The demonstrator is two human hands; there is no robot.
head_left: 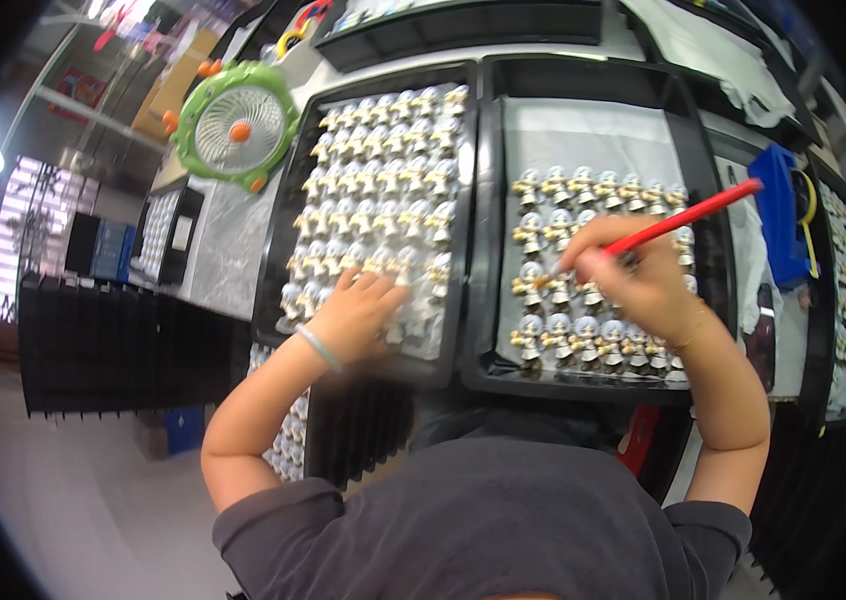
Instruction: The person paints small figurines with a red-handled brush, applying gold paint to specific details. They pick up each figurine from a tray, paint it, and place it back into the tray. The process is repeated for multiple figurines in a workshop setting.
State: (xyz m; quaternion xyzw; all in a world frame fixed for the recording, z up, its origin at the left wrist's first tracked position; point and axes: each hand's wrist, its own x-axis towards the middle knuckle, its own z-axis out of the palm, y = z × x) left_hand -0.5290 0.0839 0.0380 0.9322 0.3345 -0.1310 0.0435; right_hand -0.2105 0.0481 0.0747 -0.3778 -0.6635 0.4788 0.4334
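My right hand (638, 280) is closed around a slim red pen-shaped stick (688, 218), which slants up to the right; its working tip is hidden. It hovers over the right black tray (593, 75), lined with white sheet, where rows of small white-and-gold figurines (557, 330) stand. Its bent fingers are close to the middle rows; contact cannot be made out. Over the lower rows of the left black tray (288, 255), my left hand (358, 315) reaches with fingers apart and curved down among similar figurines (378, 180). Its thumb side is blurred and hidden.
A green fan (240, 125) stands left of the trays. A blue bin (781, 215) lies at the right, beside another tray of figurines (843, 270). Black stacked trays (123, 345) stand at the lower left. A long black tray (463, 35) lies at the back.
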